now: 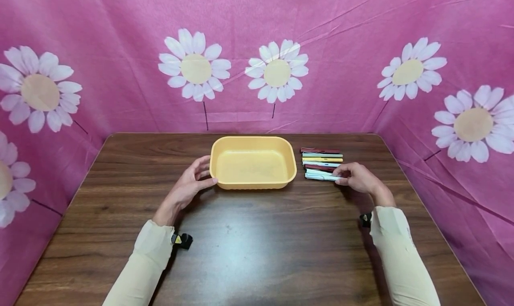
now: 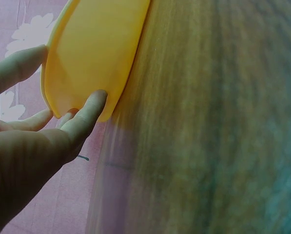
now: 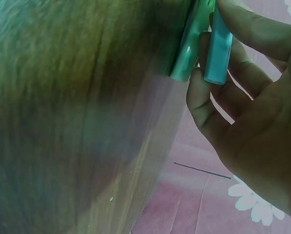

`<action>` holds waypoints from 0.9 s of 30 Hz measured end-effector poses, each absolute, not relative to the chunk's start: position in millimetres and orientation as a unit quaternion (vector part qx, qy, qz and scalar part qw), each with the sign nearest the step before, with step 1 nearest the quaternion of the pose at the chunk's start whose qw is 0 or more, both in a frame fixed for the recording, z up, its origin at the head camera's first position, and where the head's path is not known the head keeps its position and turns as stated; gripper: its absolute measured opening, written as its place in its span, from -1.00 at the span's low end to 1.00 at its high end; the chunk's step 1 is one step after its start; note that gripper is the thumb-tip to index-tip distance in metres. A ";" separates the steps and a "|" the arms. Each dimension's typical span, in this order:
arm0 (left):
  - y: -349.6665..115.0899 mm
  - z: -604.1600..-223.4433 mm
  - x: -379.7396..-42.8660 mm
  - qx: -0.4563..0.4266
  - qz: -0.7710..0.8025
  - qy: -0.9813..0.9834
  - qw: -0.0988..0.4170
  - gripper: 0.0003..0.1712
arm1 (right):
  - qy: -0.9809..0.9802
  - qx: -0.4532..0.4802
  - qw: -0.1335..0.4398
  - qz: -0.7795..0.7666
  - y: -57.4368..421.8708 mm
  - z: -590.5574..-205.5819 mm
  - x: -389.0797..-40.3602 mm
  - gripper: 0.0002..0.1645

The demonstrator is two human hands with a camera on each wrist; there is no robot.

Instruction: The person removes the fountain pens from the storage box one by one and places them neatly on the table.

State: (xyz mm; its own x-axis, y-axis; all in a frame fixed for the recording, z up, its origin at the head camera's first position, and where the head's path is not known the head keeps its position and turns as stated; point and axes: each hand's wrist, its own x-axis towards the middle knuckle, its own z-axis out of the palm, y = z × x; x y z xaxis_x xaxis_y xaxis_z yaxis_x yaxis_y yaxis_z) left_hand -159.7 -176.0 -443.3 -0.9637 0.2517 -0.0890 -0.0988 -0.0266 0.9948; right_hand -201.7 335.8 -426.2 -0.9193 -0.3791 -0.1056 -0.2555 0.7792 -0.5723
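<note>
A yellow plastic bin (image 1: 253, 184) stands on the table. My left hand (image 1: 188, 185) touches its left end with extended, spread fingers, the thumb at the near corner; in the left wrist view a fingertip (image 2: 100, 97) rests on the outer wall. To the right of the bin lies a column of several pens: dark red (image 1: 320, 150), grey-green (image 1: 315, 155), yellow (image 1: 321, 159) and pale ones. My right hand (image 1: 357, 177) pinches the right end of the nearest light-blue pen (image 3: 217, 58) between thumb and fingers. Beside it, a green pen (image 3: 189, 53) shows close to the fingers.
The brown wooden table (image 1: 241, 252) reflects light near its middle. A pink cloth (image 1: 249, 11) with large daisies hangs behind it and along both sides. Black straps (image 1: 182, 240) are worn at both wrists.
</note>
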 end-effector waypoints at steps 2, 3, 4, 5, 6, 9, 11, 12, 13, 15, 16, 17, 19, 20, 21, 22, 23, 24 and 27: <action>-175.9 -443.9 -159.6 0.054 0.715 0.687 0.122 -0.07 | 0.938 -0.166 0.108 -0.284 335.7 -426.1 -202.0 -0.85; -175.8 -444.2 -159.7 0.053 0.714 0.687 0.122 -0.07 | 0.938 -0.165 0.108 -0.284 335.5 -425.9 -202.2 -0.85; -175.7 -444.6 -160.0 0.053 0.714 0.687 0.122 -0.07 | 0.939 -0.162 0.108 -0.283 335.3 -425.7 -202.4 -0.85; -175.8 -445.1 -160.1 0.054 0.714 0.687 0.122 -0.07 | 0.940 -0.159 0.108 -0.283 335.1 -425.4 -202.5 -0.85; -175.7 -445.3 -160.2 0.054 0.715 0.686 0.122 -0.07 | 0.940 -0.156 0.108 -0.283 335.1 -425.2 -202.7 -0.86; -175.6 -445.4 -160.4 0.055 0.717 0.684 0.124 -0.07 | 0.943 -0.147 0.109 -0.280 335.2 -425.2 -202.8 -0.85; -175.7 -445.1 -160.2 0.056 0.719 0.681 0.125 -0.06 | 0.945 -0.143 0.107 -0.274 335.7 -425.8 -203.3 -0.86; -175.6 -445.2 -160.4 0.056 0.720 0.681 0.126 -0.06 | 0.946 -0.141 0.107 -0.271 335.8 -426.1 -203.5 -0.86; -175.5 -445.2 -160.3 0.057 0.719 0.681 0.126 -0.06 | 0.947 -0.140 0.107 -0.269 335.9 -426.5 -203.7 -0.87; -175.5 -445.3 -160.4 0.059 0.719 0.681 0.127 -0.06 | 0.948 -0.140 0.107 -0.266 335.8 -427.3 -204.2 -0.88; -175.5 -445.4 -160.4 0.060 0.719 0.680 0.127 -0.06 | 0.948 -0.141 0.108 -0.264 335.4 -427.6 -204.3 -0.88; -175.6 -445.5 -160.5 0.060 0.720 0.680 0.127 -0.06 | 0.948 -0.141 0.107 -0.263 334.9 -427.7 -204.5 -0.88; -175.9 -445.2 -160.6 0.059 0.721 0.679 0.125 -0.07 | 0.949 -0.144 0.105 -0.260 333.8 -428.1 -205.2 -0.88; -176.0 -445.0 -160.6 0.058 0.722 0.678 0.125 -0.07 | 0.949 -0.145 0.103 -0.259 333.3 -428.0 -205.5 -0.88; -176.0 -444.6 -160.6 0.058 0.722 0.678 0.124 -0.07 | 0.950 -0.145 0.102 -0.258 332.7 -428.0 -205.8 -0.88; -176.1 -444.4 -160.6 0.056 0.723 0.678 0.124 -0.07 | 0.950 -0.146 0.100 -0.256 332.3 -428.0 -206.2 -0.88; -176.1 -444.1 -160.6 0.056 0.723 0.677 0.125 -0.07 | 0.951 -0.146 0.099 -0.255 332.0 -428.0 -206.5 -0.88; -176.0 -444.1 -160.7 0.056 0.723 0.677 0.125 -0.07 | 0.951 -0.146 0.099 -0.252 331.7 -428.0 -206.8 -0.88; -175.8 -444.6 -160.8 0.056 0.722 0.678 0.125 -0.07 | 0.952 -0.146 0.102 -0.248 330.9 -428.2 -207.3 -0.88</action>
